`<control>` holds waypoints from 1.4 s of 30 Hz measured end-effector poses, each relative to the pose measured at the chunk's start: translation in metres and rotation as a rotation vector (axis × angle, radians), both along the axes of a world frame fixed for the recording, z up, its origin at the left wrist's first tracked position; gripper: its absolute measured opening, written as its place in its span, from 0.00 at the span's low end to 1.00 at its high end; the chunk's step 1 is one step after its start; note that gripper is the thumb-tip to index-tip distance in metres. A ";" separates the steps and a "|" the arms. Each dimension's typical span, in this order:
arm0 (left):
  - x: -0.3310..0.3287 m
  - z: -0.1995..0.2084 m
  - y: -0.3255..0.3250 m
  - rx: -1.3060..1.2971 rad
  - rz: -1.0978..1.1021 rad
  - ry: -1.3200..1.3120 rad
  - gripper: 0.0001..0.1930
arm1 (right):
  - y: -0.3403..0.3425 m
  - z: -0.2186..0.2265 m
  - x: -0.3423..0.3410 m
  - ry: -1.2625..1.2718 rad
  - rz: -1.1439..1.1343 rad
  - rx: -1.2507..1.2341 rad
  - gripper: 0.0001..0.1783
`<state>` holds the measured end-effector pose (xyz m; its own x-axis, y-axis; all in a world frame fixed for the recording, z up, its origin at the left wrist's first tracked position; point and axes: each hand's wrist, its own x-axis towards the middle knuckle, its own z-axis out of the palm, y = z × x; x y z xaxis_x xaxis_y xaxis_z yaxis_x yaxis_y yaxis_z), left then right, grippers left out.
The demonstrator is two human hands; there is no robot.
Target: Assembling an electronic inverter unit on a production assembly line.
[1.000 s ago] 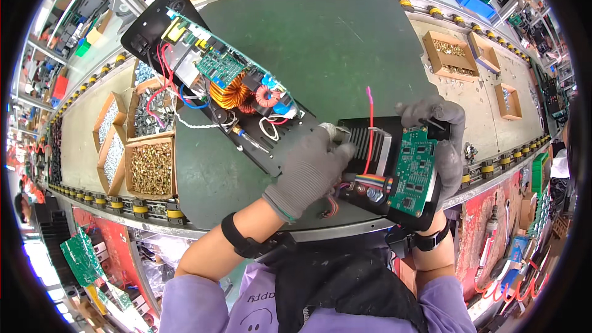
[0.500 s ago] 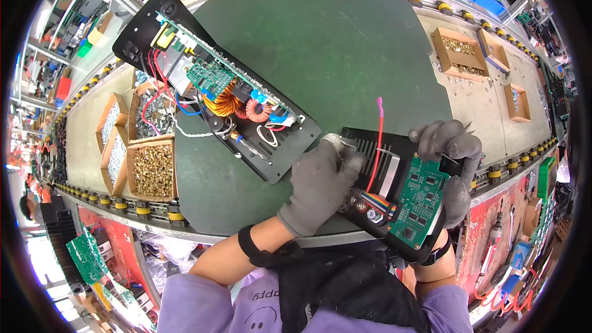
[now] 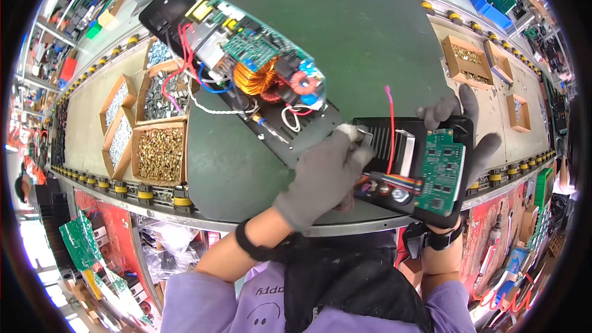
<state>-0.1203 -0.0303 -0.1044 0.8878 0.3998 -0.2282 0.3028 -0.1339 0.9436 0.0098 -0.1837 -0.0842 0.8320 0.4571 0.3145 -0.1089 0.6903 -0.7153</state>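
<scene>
My left hand (image 3: 327,169), in a grey glove, has its fingers closed on the left edge of a black slotted panel (image 3: 370,132). The panel carries a green circuit board (image 3: 441,169), a rainbow ribbon cable (image 3: 402,181) and an upright red wire (image 3: 391,129). My right hand (image 3: 472,126) passes under the panel's right side. Some of its fingers curl at the far edge; others stretch out past it. Just left of the panel lies an open black metal case (image 3: 308,139) holding a tilted circuit board (image 3: 246,43), copper coils (image 3: 254,77) and loose wires. What my left fingertips pinch is partly hidden.
Green matting (image 3: 370,37) covers the bench. On the left stand cardboard boxes of brass-coloured parts (image 3: 159,153), dark clips (image 3: 163,95) and silver parts (image 3: 117,139). More small-parts boxes (image 3: 467,61) stand at the right. Yellow-and-black rollers (image 3: 145,194) line the bench edges.
The panel has turned so its right side sits farther away. My right hand's fingers have loosened and spread. The case has shifted right, its circuit board tilting to show more of its face.
</scene>
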 end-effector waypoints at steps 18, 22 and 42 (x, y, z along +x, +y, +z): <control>-0.032 -0.006 0.146 1.587 -0.428 -0.518 0.05 | 0.062 0.020 -0.009 -0.081 0.201 -0.107 0.37; -0.031 -0.016 0.149 1.512 -0.412 -0.545 0.04 | 0.087 0.025 -0.019 0.035 0.201 0.086 0.35; -0.067 0.021 0.075 0.589 -0.294 -0.393 0.37 | 0.029 -0.067 0.035 -0.216 0.379 0.074 0.26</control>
